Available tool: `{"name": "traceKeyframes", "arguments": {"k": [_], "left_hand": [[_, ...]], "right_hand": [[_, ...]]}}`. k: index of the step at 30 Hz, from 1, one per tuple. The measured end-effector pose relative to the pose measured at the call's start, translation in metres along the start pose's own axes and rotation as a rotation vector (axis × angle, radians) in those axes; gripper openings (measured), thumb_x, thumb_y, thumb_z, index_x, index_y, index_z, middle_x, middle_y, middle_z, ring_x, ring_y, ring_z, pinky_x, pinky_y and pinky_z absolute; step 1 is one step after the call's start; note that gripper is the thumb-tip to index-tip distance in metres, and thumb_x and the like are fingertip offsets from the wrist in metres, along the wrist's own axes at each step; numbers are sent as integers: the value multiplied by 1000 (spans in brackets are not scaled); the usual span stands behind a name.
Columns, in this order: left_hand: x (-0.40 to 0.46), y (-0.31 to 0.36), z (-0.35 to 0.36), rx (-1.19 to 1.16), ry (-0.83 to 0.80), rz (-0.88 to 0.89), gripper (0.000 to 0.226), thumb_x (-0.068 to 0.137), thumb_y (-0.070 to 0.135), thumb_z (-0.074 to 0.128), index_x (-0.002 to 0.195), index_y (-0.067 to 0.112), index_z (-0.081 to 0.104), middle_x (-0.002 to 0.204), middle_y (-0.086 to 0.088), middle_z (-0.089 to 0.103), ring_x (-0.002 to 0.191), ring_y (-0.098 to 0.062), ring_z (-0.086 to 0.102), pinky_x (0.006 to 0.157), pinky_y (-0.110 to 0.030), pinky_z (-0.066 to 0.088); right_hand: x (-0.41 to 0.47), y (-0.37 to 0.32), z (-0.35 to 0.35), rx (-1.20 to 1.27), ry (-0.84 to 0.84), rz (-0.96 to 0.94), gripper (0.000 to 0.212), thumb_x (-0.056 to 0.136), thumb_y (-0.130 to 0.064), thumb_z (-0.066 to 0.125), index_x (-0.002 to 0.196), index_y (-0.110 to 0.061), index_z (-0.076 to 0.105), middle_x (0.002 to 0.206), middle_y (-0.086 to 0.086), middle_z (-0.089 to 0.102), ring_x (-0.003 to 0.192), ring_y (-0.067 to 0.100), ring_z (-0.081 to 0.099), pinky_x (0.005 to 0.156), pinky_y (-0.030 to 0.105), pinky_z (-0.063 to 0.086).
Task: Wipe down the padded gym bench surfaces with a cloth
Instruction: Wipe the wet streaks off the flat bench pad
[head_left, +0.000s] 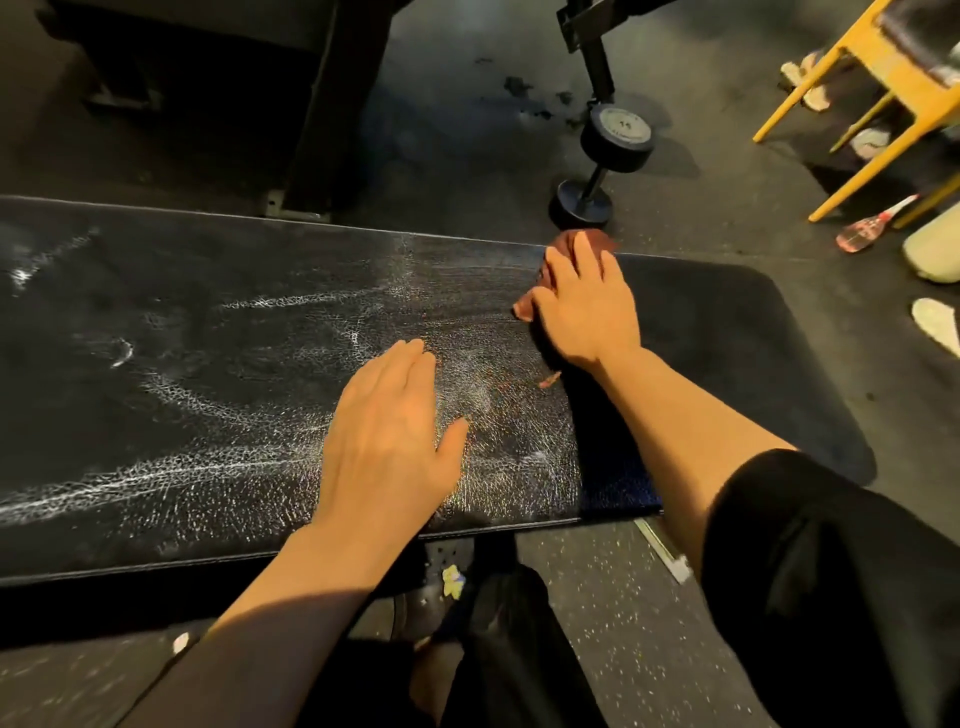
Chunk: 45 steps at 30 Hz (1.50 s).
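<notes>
Dumbbell (602, 161) on floor just beyond counter's (208, 364) far edge, end plate marked "15". Yellow frame (857, 98) far right; spray bottle (872, 224) with pink liquid lying beneath it. Machine post (592, 57) stands behind dumbbell. Cloth (582, 243), reddish-brown, at far edge near pad seam. Right hand (584, 306) pressed flat on cloth, fingers straight. Left hand (387, 431) flat on cracked pad, fingers extended, holding nothing.

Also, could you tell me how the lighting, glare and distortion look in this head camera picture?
Head view: warm light on both hands; the cracked black padded bench pad shows whitish glare; the far floor is dim. Wide-angle bending curves the pad's edges. The reddish-brown cloth under the right hand looks slightly soft.
</notes>
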<state>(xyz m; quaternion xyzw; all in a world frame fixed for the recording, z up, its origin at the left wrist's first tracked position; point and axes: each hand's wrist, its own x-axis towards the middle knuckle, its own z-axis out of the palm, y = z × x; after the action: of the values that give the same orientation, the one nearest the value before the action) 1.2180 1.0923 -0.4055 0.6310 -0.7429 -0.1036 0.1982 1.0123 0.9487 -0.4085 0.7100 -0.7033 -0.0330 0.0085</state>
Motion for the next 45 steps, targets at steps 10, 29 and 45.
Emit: {"name": "traceKeyframes", "arguments": {"k": [10,29,45], "left_hand": [[0,-4,-1,14,-8,-8,64,74,27,77,124,-5,55,131,-20,55,124,-35,50,109,-40,31],[-4,6,2,24,-13,33,64,78,31,72,128,-5,54,134,-19,54,128,-32,48,110,-45,34],[7,24,12,-18,-26,31,61,77,24,74,126,-5,54,134,-20,53,127,-35,48,110,-44,28]], "right_hand": [[-12,-91,-12,153,186,-462,36,93,-26,47,129,-17,50,145,5,42,131,30,38,103,47,35],[-13,-39,-8,178,229,-386,39,91,-23,38,120,-12,63,126,14,53,106,37,48,91,48,42],[-75,-36,-15,537,236,8,40,100,-35,36,136,-25,51,153,10,32,134,29,35,108,42,30]]}}
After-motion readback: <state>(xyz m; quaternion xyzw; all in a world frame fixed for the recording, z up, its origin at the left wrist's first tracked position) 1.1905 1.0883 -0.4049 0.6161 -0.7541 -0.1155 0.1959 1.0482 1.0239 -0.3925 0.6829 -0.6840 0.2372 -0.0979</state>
